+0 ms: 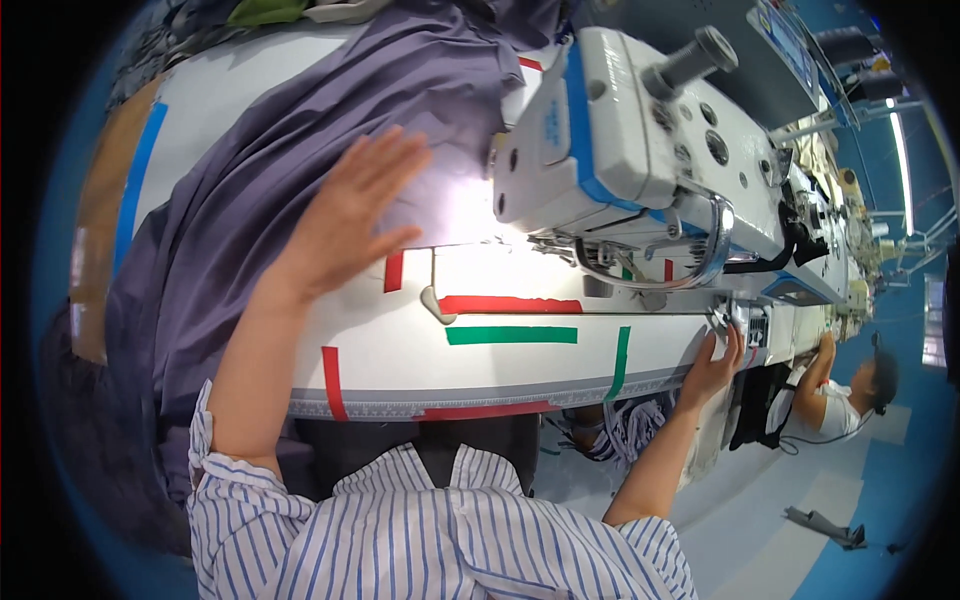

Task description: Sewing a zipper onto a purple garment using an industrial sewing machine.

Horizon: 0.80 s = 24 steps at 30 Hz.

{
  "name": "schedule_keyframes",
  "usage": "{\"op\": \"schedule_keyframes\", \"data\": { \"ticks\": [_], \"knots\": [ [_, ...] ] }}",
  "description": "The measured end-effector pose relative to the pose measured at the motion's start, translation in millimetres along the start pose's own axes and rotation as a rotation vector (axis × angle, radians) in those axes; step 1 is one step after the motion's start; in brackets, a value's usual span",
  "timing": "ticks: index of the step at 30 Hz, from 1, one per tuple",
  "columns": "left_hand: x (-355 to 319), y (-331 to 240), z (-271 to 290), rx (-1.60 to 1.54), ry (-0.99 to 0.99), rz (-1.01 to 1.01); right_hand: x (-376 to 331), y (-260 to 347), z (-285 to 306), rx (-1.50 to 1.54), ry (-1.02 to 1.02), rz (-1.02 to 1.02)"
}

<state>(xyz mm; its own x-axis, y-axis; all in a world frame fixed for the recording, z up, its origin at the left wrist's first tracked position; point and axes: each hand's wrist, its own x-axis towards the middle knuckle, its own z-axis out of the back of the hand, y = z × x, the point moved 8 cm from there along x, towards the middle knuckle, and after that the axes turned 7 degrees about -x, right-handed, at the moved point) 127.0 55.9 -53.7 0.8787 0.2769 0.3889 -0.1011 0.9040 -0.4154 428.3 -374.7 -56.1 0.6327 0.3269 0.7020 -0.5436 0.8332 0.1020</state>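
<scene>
Work so far: the big soft purple-grey cloth (300, 170) lies spread on the white table (500, 365), and one edge of it sits under the front of the white and blue sewing machine (640, 130). It looks like the sewing is in the middle, not at the end, because most of the cloth is bunched up on the far left and hangs off the near left side.
What is left: I think a lot of the cloth is not yet under the needle. I cannot see any stitches, so I cannot tell how much is sewn.
Left hand (350, 215): it lies flat on the cloth, just left of the machine. Its fingers (395, 150) are spread wide and straight. It presses on the cloth and does not grab it.
Right hand (715, 360): it is at the near right edge of the table, by a small grey box (752, 325) under the machine. Its fingers (735, 340) curl a little and touch the edge. I cannot tell if they pinch anything.
Table marks: red and green tape strips (510, 320) are stuck on the table near the person.
Others: another person (845, 390) in a white top works far off on the right.
</scene>
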Motion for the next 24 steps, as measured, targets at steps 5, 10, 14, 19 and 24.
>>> {"op": "schedule_keyframes", "data": {
  "ticks": [5,10,14,19,24],
  "knots": [
    [-71.0,66.2,34.2,0.117,0.155,0.258,-20.4,54.4,8.9,0.178,0.162,0.036],
    [-116.2,7.2,81.2,0.109,0.028,0.29,-58.8,166.1,35.7,0.643,0.334,0.179],
    [-104.2,-61.1,29.4,-0.237,0.066,0.164,-76.9,264.3,41.9,0.869,0.452,0.442],
    [-90.9,-42.3,6.2,-0.104,-0.001,0.171,-99.9,319.9,50.6,1.042,0.652,0.643],
    [-134.8,-98.4,50.8,-0.251,-0.158,0.007,-78.1,331.0,87.4,1.193,0.806,0.673]
  ]
}}
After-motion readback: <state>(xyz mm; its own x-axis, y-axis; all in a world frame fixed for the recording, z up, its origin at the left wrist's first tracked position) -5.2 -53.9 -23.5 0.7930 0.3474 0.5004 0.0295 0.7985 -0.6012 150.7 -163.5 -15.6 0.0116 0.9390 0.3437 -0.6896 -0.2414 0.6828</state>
